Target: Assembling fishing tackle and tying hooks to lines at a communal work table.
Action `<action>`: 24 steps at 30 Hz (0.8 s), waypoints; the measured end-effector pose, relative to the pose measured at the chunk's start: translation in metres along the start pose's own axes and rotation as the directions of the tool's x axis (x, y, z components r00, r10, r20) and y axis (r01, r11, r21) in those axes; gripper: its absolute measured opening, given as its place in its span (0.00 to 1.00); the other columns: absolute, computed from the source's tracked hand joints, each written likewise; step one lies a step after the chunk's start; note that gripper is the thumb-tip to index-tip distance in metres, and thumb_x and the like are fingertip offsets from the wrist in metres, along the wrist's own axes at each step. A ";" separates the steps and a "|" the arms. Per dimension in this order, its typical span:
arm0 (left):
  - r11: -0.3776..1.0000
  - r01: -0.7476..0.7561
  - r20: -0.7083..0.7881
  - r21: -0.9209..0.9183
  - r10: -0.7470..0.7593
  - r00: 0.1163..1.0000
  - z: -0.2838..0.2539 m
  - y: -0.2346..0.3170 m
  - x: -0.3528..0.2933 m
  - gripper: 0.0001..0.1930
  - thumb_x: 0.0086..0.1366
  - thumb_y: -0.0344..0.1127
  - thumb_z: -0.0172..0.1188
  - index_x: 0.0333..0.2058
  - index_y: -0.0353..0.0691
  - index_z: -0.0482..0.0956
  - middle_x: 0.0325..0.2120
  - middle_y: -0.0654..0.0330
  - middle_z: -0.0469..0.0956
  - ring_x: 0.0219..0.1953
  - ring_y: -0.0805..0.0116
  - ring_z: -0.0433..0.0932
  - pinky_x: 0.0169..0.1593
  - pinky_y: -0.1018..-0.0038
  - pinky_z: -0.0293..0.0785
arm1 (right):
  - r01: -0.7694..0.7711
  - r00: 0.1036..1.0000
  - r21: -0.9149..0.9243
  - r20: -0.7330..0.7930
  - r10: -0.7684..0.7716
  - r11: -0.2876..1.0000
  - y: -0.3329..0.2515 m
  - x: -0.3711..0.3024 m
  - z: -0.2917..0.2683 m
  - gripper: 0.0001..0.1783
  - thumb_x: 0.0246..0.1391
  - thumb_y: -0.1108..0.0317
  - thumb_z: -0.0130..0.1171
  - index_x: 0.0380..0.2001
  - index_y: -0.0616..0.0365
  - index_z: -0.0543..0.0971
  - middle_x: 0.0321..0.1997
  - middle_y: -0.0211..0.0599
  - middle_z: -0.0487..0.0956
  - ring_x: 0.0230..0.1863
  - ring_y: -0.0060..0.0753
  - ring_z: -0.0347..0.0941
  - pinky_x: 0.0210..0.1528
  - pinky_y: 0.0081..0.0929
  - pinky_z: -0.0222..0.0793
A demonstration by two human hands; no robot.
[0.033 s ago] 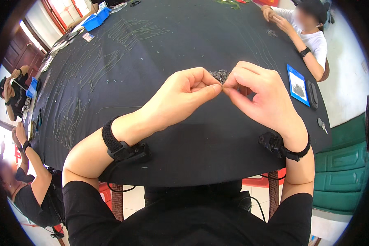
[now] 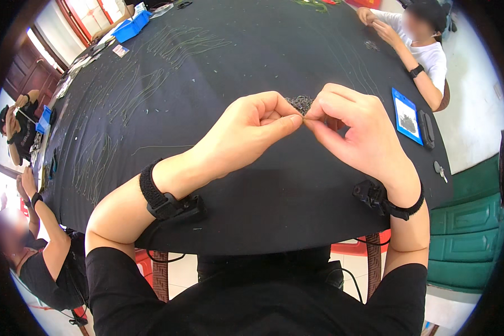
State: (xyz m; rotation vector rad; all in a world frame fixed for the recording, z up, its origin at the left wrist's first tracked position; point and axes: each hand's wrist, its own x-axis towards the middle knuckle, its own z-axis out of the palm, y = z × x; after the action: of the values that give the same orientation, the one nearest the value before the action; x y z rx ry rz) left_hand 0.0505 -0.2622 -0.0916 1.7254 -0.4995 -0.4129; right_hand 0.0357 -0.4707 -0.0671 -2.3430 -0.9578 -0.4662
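My left hand (image 2: 252, 131) and my right hand (image 2: 357, 126) meet above the table, thumb and forefinger of each pinched together, fingertips touching or almost touching. Whatever lies between the fingertips is too small to make out. Just beyond them sits a heap of tiny dark metal pieces (image 2: 301, 103), partly hidden by my fingers; their exact kind is unclear. A thin greenish line (image 2: 162, 147) runs across the cloth and passes out of sight behind my left wrist.
Bundles of thin green line (image 2: 179, 45) lie over the left of the black tablecloth (image 2: 252, 207). At right are a blue-edged packet (image 2: 407, 116), a black case (image 2: 427, 130) and a key (image 2: 441, 171). A blue tray (image 2: 131, 26) stands far left. Other people sit around the table.
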 end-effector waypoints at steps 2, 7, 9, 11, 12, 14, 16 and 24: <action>0.999 -0.022 -0.006 -0.025 0.022 1.000 0.000 0.000 0.000 0.10 0.68 0.40 0.56 0.38 0.40 0.77 0.21 0.77 0.67 0.21 0.90 0.59 0.23 0.87 0.52 | 0.019 1.000 0.007 -0.022 -0.019 1.000 0.002 -0.001 0.000 0.07 0.46 0.73 0.62 0.26 0.56 0.73 0.24 0.34 0.73 0.22 0.37 0.72 0.23 0.28 0.66; 0.998 0.026 -0.052 -0.063 -0.029 0.998 0.000 0.003 0.000 0.09 0.68 0.38 0.57 0.36 0.39 0.77 0.21 0.77 0.67 0.20 0.89 0.57 0.22 0.86 0.50 | -0.048 0.998 -0.041 0.030 0.050 0.998 0.002 -0.002 -0.009 0.06 0.44 0.80 0.62 0.26 0.63 0.74 0.26 0.33 0.72 0.21 0.22 0.71 0.23 0.18 0.64; 0.996 0.022 -0.046 -0.092 -0.026 0.999 0.001 0.001 0.000 0.09 0.68 0.39 0.57 0.36 0.39 0.77 0.21 0.77 0.67 0.20 0.89 0.56 0.22 0.86 0.50 | -0.072 0.997 -0.058 0.020 0.074 0.996 -0.001 -0.002 -0.011 0.07 0.44 0.80 0.62 0.27 0.62 0.75 0.26 0.33 0.73 0.21 0.22 0.71 0.23 0.18 0.64; 0.992 0.022 -0.041 -0.122 -0.027 0.999 0.000 -0.002 0.001 0.09 0.68 0.39 0.57 0.36 0.39 0.77 0.21 0.77 0.66 0.20 0.89 0.56 0.22 0.86 0.49 | -0.068 0.998 -0.013 -0.018 0.067 0.998 -0.007 0.001 -0.008 0.08 0.43 0.79 0.64 0.29 0.61 0.77 0.27 0.31 0.74 0.22 0.22 0.72 0.23 0.18 0.65; 0.990 0.033 -0.036 -0.140 -0.038 0.999 -0.001 -0.004 0.001 0.09 0.68 0.39 0.58 0.36 0.39 0.77 0.21 0.77 0.66 0.20 0.88 0.56 0.22 0.86 0.49 | -0.068 0.998 -0.011 -0.015 0.068 0.998 -0.006 0.003 -0.005 0.08 0.43 0.79 0.64 0.29 0.61 0.77 0.27 0.31 0.74 0.22 0.22 0.72 0.23 0.18 0.65; 0.988 0.039 -0.027 -0.148 -0.044 0.999 0.002 0.000 0.000 0.09 0.68 0.39 0.58 0.36 0.39 0.76 0.21 0.77 0.66 0.20 0.88 0.56 0.22 0.86 0.49 | 0.063 0.997 -0.114 -0.042 -0.068 0.991 -0.005 0.000 -0.003 0.09 0.42 0.78 0.66 0.30 0.59 0.78 0.27 0.30 0.74 0.22 0.24 0.72 0.22 0.19 0.66; 0.984 0.039 -0.025 -0.174 -0.044 0.999 0.003 0.001 0.000 0.09 0.68 0.39 0.58 0.35 0.39 0.76 0.22 0.77 0.66 0.20 0.88 0.55 0.22 0.86 0.48 | 0.094 0.993 -0.134 -0.060 -0.103 0.986 -0.002 0.000 0.001 0.09 0.42 0.78 0.66 0.30 0.59 0.78 0.26 0.30 0.74 0.22 0.25 0.72 0.22 0.20 0.66; 0.981 0.027 -0.019 -0.191 -0.031 0.999 0.002 -0.003 -0.001 0.08 0.68 0.38 0.57 0.36 0.40 0.76 0.22 0.77 0.65 0.20 0.88 0.54 0.22 0.86 0.47 | 0.098 0.992 -0.120 -0.069 -0.106 0.988 -0.002 0.001 0.003 0.08 0.44 0.78 0.65 0.26 0.61 0.75 0.24 0.33 0.73 0.21 0.28 0.72 0.23 0.21 0.66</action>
State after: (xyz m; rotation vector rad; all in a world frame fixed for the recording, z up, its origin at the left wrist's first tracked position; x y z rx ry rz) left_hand 0.0494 -0.2628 -0.0947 1.5515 -0.4059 -0.4480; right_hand 0.0347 -0.4671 -0.0681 -2.3687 -1.0439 -0.6632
